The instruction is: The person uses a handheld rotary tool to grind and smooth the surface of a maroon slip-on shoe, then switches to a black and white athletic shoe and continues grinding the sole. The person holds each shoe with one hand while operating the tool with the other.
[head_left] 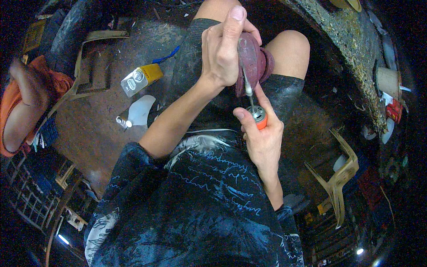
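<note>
Between my knees is a dark red, rounded piece (251,58) with raised rims; I cannot tell its exact kind. My left hand (222,55) is closed against its left side, thumb pointing up. My right hand (265,140) is wrapped round a short orange-and-silver round tool (258,116), lower and nearer to me. From the tool's slotted silver face a thin shaft runs up to a pale tip at the red piece's near edge. My right index finger stretches along toward the red piece. Its underside is hidden.
On the floor to the left are a yellow-and-silver can (141,80), a blue strip (167,55) and a pale sheet (142,109). Plastic chairs (95,66) stand left and right. A person in orange (26,102) is at far left. A rough ledge (347,58) curves along the right.
</note>
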### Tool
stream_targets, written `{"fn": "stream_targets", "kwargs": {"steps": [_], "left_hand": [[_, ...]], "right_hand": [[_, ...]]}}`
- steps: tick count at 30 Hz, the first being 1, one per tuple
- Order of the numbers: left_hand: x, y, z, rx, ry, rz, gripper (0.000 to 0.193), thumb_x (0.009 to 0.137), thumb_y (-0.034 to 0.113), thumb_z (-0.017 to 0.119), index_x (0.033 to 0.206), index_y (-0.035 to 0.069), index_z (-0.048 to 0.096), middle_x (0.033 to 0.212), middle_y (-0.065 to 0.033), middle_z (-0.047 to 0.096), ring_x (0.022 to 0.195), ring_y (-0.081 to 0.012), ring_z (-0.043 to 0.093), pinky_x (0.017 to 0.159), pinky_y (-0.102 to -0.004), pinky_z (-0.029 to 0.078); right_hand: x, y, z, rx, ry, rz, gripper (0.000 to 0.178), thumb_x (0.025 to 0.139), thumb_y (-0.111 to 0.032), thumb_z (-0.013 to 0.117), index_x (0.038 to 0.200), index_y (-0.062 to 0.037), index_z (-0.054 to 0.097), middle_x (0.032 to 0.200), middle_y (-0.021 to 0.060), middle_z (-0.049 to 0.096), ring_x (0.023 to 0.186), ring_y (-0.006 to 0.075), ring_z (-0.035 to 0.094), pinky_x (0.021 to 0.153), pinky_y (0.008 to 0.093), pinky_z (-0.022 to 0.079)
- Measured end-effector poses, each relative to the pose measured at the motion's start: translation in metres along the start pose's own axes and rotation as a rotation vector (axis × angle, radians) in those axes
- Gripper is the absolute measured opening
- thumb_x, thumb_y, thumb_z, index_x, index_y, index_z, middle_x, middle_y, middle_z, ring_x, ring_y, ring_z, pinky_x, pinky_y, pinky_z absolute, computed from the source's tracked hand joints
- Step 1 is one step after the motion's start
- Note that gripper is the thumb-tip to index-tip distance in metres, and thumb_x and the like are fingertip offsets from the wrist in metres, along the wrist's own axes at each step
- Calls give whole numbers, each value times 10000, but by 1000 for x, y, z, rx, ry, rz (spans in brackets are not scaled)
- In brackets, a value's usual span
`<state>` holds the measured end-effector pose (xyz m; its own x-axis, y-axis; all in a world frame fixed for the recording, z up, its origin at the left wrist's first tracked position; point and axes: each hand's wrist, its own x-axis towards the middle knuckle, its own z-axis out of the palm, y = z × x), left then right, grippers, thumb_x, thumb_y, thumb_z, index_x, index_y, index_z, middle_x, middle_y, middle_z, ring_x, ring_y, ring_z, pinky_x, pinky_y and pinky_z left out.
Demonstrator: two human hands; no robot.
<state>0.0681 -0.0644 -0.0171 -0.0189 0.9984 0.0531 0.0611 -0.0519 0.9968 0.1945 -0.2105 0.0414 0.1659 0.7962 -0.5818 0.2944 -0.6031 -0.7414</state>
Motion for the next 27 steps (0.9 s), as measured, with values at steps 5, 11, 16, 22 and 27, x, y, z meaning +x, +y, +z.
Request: {"fn": "stream_targets", "kwargs": {"steps": [5, 11, 16, 22, 27], "left_hand": [[-3, -2, -6, -164, -80, -79, 877, 1177, 653, 219, 873, 27, 753, 771, -53, 708, 712, -146, 625, 696, -285, 458], [-2, -7, -5, -194, -68, -121, 913, 1169, 676, 185, 877, 29, 757, 767, -51, 708, 700, -151, 624, 688, -282, 454], [7, -4, -2, -75, 6, -105, 994, 1127, 739, 194, 770, 28, 790, 686, -97, 736, 688, -207, 705, 721, -351, 530], [14, -6, -2, -74, 32, -182, 1017, 1120, 763, 184, 790, 20, 794, 732, -91, 754, 738, -189, 708, 764, -348, 530], [34, -9, -11, -242, 14, -230, 812, 1151, 622, 270, 850, 9, 710, 831, -146, 709, 809, -266, 701, 784, -385, 561]], "right_hand": [[0, 2, 3, 13, 11, -52, 840, 922, -326, 943, 1652, -143, 570, 644, 37, 616, 661, 69, 542, 670, 343, 574], [-1, 1, 0, 7, -9, -34, 848, 923, -312, 941, 1661, -143, 559, 653, 23, 604, 661, 64, 522, 652, 327, 557], [3, -3, -7, 91, -45, -16, 825, 946, -274, 922, 1663, -110, 549, 704, -41, 576, 676, 56, 491, 639, 288, 521], [9, -4, -6, 133, -38, -55, 765, 972, -209, 895, 1652, -93, 562, 781, -66, 601, 703, 39, 477, 636, 246, 485], [17, 1, -24, 387, -143, -3, 660, 1052, -206, 808, 1643, -68, 546, 811, -36, 631, 645, 61, 547, 590, 253, 484]]}}
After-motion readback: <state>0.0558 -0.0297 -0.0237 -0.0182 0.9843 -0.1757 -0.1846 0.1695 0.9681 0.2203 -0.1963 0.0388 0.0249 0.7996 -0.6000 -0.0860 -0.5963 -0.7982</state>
